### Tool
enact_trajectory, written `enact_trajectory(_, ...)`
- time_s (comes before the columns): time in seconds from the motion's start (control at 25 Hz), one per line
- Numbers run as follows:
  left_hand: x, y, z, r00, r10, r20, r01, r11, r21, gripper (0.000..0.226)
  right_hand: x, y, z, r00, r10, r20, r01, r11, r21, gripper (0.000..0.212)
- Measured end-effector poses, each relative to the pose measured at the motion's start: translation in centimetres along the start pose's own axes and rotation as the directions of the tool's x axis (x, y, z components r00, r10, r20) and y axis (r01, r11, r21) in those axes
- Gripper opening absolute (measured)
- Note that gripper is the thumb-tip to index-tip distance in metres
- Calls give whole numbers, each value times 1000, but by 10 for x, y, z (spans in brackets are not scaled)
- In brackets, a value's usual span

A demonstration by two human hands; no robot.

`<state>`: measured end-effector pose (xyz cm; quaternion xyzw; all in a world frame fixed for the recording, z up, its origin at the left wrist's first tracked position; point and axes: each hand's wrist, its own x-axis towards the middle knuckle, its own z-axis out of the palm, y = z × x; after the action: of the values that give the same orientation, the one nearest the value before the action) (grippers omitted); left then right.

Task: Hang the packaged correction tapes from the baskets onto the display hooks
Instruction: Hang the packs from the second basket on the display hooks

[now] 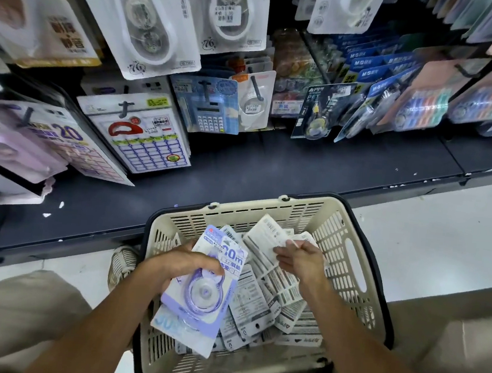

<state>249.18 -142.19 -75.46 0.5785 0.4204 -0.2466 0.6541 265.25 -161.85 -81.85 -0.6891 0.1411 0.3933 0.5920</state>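
A beige plastic basket [351,235] stands on the floor in front of me, filled with several packaged correction tapes [253,304], most lying face down. My left hand [183,266] grips a stack of purple-and-white correction tape packs [201,296] over the basket's left side. My right hand [299,259] pinches a face-down pack [263,242] at its edge, lifted above the pile. Display hooks with hanging stationery packs [141,134] fill the rack above the dark shelf.
A dark shelf ledge [239,179] runs between the basket and the hanging goods. A calculator pack [207,107] and blue-carded packs [368,87] hang further back. A second basket [121,264] peeks out at the left of the first. Pale floor lies to the right.
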Motion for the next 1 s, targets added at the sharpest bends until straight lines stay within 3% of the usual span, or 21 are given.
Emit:
enact_trajectory(0.08,2,0,0,997,-11,-71,11,1000,-1,77,-15,-15,-20,975,-132,180,104,983,153,10)
enact_trajectory(0.16,5,3,4,994,12,-111,-16,999,-29,83,-30,-30,-34,910,-173,377,73,962,264,8)
enact_trajectory(0.28,3,12,19,989,108,-98,-117,988,-96,72,-49,-35,-35,851,-147,504,91,987,135,4)
enact_trajectory(0.4,1,19,31,986,156,-53,-163,975,-152,67,-64,-22,-34,843,-67,533,135,987,-91,13)
enact_trajectory(0.52,0,18,30,989,135,-68,-144,979,-146,49,-70,-19,-40,842,-11,539,117,980,-163,24)
enact_trajectory(0.6,-3,17,27,995,95,-42,-102,975,-199,36,-75,-20,-33,798,11,603,145,967,-209,27)
enact_trajectory(0.72,-7,16,26,993,107,46,-88,947,-310,63,-84,-14,-4,757,-19,653,253,930,-266,19)
enact_trajectory(0.84,-7,13,20,991,111,73,-76,925,-373,81,-86,-2,14,782,-88,617,268,941,-206,23)
enact_trajectory(0.92,-5,10,18,982,154,107,-98,909,-406,80,-83,2,15,816,-97,570,236,956,-175,28)
enact_trajectory(1.0,-3,9,15,982,127,138,-68,926,-371,73,-80,0,14,799,-102,593,268,943,-199,25)
